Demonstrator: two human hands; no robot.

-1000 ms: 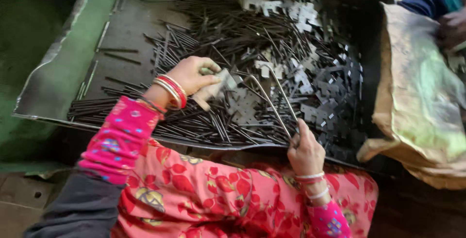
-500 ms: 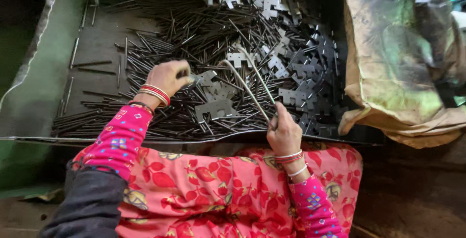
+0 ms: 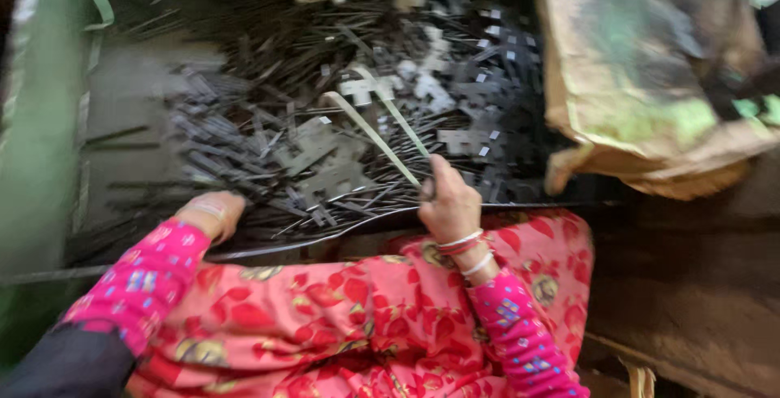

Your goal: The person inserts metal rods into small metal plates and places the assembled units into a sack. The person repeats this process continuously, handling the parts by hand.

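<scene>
Gripping a pale bent wire loop (image 3: 378, 126) at its near ends, the right hand (image 3: 448, 203) is closed around it above a heap of dark metal strips and flat pieces (image 3: 325, 146). These fill a shallow metal tray (image 3: 122, 105). The left hand (image 3: 213, 213) rests at the tray's near rim, its grip too blurred to tell. A worn sack (image 3: 650, 73) slumps just right of the tray; a green wall (image 3: 36, 146) borders its left.

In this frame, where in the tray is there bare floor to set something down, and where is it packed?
Bare tray floor shows at the left, between the green edge and the pile of dark metal pieces. The middle and right are crowded up to the brown sack. The right hand and left hand sit at the near rim.
</scene>
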